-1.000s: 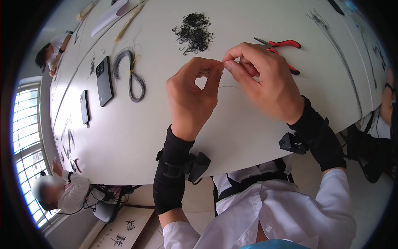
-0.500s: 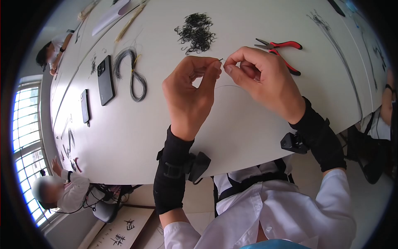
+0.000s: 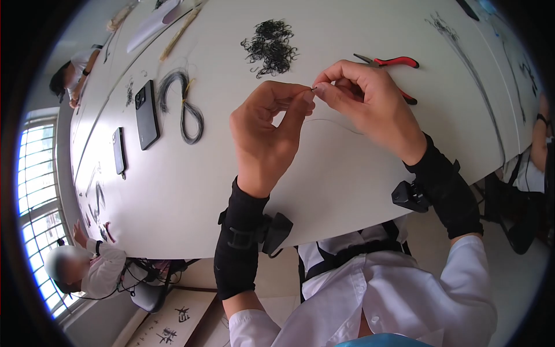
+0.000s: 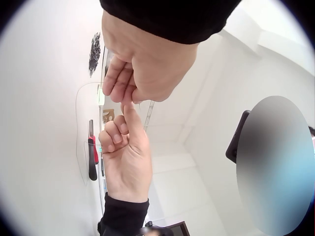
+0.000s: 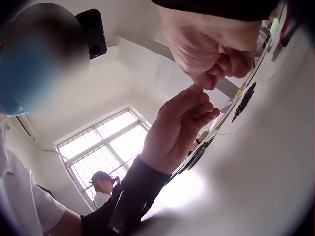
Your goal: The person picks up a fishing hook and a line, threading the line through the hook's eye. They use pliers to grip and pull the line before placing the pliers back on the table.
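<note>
Above the table, my left hand pinches a small black hook between thumb and forefinger; mostly its dark tip shows. The thumb and forefinger of my right hand meet at that tip and pinch a thin line, mostly hidden by the fingers. A length of the fine line arcs below the hands. In the left wrist view, the fingertips of the left hand and right hand come together. Beyond them lies a pile of small black hooks.
Red-handled pliers lie behind my right hand, partly covered by it. To the left are a tied bundle of grey line, a large black phone and a smaller phone. Long thin strands lie at the right. Other people sit around the table.
Half a second ago the fingertips were slightly apart, with the dark tip sticking out of my left hand. Now my right fingertips are back against it. The objects on the table stay put.
</note>
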Demonstrator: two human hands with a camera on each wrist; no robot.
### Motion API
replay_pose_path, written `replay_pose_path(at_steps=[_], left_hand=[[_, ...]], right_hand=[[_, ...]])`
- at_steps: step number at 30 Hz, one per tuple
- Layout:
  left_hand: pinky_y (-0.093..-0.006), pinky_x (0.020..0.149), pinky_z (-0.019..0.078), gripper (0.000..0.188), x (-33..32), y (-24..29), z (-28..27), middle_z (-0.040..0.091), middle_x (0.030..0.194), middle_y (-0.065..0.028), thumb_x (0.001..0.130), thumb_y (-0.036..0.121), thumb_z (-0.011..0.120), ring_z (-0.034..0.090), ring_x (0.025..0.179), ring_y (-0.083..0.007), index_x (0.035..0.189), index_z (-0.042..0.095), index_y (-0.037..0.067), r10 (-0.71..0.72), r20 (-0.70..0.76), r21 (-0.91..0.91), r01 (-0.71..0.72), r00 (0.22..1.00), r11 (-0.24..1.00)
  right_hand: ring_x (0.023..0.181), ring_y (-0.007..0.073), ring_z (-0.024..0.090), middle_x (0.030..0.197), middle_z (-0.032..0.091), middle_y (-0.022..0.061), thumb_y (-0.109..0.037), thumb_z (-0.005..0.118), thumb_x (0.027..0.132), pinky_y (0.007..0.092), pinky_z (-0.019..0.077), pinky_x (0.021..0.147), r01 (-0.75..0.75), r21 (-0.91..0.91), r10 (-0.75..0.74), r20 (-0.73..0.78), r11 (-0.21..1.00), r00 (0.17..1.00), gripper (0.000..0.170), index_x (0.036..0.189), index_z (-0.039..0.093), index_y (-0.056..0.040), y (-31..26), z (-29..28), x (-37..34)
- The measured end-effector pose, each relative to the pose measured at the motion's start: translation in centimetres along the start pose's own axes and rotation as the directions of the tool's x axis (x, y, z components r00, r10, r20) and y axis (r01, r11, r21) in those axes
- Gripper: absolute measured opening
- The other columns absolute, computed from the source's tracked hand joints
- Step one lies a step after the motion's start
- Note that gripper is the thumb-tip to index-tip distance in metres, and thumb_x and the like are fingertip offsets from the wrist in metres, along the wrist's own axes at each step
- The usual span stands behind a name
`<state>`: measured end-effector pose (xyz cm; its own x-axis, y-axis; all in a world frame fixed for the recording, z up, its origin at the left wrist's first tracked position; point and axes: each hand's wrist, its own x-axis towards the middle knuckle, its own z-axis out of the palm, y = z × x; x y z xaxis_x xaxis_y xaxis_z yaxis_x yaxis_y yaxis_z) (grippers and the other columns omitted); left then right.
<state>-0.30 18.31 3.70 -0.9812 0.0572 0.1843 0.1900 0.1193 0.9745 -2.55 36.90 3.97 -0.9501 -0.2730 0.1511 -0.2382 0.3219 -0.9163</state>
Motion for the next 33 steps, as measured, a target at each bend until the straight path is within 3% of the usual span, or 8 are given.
replay_pose_path(at_steps=[7,10,13,19,22,25,31,33], left_hand=[[-0.0253,0.079,0.0559,0.008,0.3,-0.5,-0.2,0.074,0.089,-0.0085,0.095,0.001,0.07,0.069,0.081,-0.0114,0.099,0.069,-0.006,0.051,-0.025,0.173,-0.046,0.998,0.984],[-0.025,0.08,0.0561,0.007,0.1,-0.1,0.0,0.074,0.09,-0.0088,0.095,0.0,0.07,0.07,0.082,-0.0112,0.098,0.069,-0.006,0.062,0.046,0.26,-0.072,0.997,0.963],[-0.0253,0.08,0.0563,0.007,0.0,0.2,0.2,0.074,0.089,-0.0088,0.095,0.0,0.07,0.07,0.082,-0.0116,0.099,0.069,-0.006,0.066,0.105,0.265,-0.092,0.992,0.96],[-0.0258,0.079,0.0562,0.011,-0.1,0.0,0.0,0.073,0.087,-0.0091,0.096,0.003,0.071,0.069,0.081,-0.0124,0.101,0.068,-0.007,0.05,0.043,0.081,-0.054,0.998,0.995],[-0.0257,0.077,0.0559,0.011,-0.1,0.2,-0.1,0.073,0.088,-0.0095,0.097,0.003,0.07,0.069,0.081,-0.012,0.1,0.068,-0.007,-0.003,-0.01,0.034,0.004,1.0,0.999],[-0.0255,0.077,0.0558,0.01,0.0,0.0,-0.1,0.073,0.089,-0.0094,0.097,0.003,0.07,0.069,0.081,-0.0116,0.1,0.068,-0.007,-0.008,-0.042,0.017,0.009,0.999,1.0],[-0.0251,0.079,0.0562,0.009,0.3,-0.7,-0.2,0.074,0.089,-0.008,0.096,0.002,0.07,0.069,0.081,-0.0107,0.1,0.069,-0.006,0.06,-0.021,0.142,-0.057,0.998,0.988],[-0.0251,0.079,0.0564,0.008,0.3,-0.7,-0.3,0.075,0.09,-0.0079,0.095,0.001,0.07,0.07,0.081,-0.0107,0.1,0.069,-0.005,0.08,0.006,0.195,-0.079,0.997,0.978]], right_hand=[[0.058,0.0168,0.055,0.072,0.063,0.0073,-0.009,0.071,0.093,0.0298,0.0451,0.057,0.29,-0.26,-0.306,-0.024,0.921,0.952,0.009,0.094,0.067,-0.0011,-1.4,0.4,-0.7],[0.059,0.0149,0.054,0.07,0.061,0.0074,-0.009,0.071,0.094,0.0283,0.0443,0.057,0.294,-0.206,-0.308,-0.041,0.933,0.95,0.009,0.095,0.067,-0.0008,-1.5,0.1,-0.5],[0.068,0.004,0.048,0.083,0.062,-0.0025,-0.012,0.067,0.1,0.0243,0.0415,0.061,0.033,-0.001,-0.033,0.028,0.999,0.999,0.012,0.101,0.067,0.0,-1.3,-0.7,-0.4],[0.071,0.0012,0.049,0.082,0.06,-0.0051,-0.017,0.066,0.102,0.0187,0.0404,0.063,-0.073,0.133,0.061,0.095,0.988,0.994,0.019,0.104,0.068,0.0017,0.5,-0.3,0.2],[0.064,0.0046,0.05,0.069,0.059,-0.0001,-0.017,0.069,0.099,0.0234,0.0405,0.058,-0.052,0.102,0.048,0.042,0.993,0.998,0.018,0.099,0.069,0.0013,-0.6,0.1,-0.2],[0.062,0.0081,0.053,0.072,0.062,0.0032,-0.014,0.068,0.098,0.025,0.0426,0.058,-0.094,-0.004,0.094,0.057,0.996,0.994,0.014,0.097,0.069,0.0,-1.4,0.1,-0.5],[0.062,0.0187,0.06,0.081,0.068,0.0084,-0.007,0.068,0.096,0.0306,0.0479,0.06,0.265,-0.239,-0.274,-0.006,0.934,0.962,0.007,0.096,0.064,-0.0003,-1.6,0.2,-0.7],[0.063,0.0193,0.06,0.081,0.067,0.0089,-0.007,0.068,0.096,0.0306,0.0479,0.06,0.293,-0.241,-0.304,-0.009,0.925,0.953,0.008,0.096,0.064,-0.0004,-1.7,0.1,-0.6]])
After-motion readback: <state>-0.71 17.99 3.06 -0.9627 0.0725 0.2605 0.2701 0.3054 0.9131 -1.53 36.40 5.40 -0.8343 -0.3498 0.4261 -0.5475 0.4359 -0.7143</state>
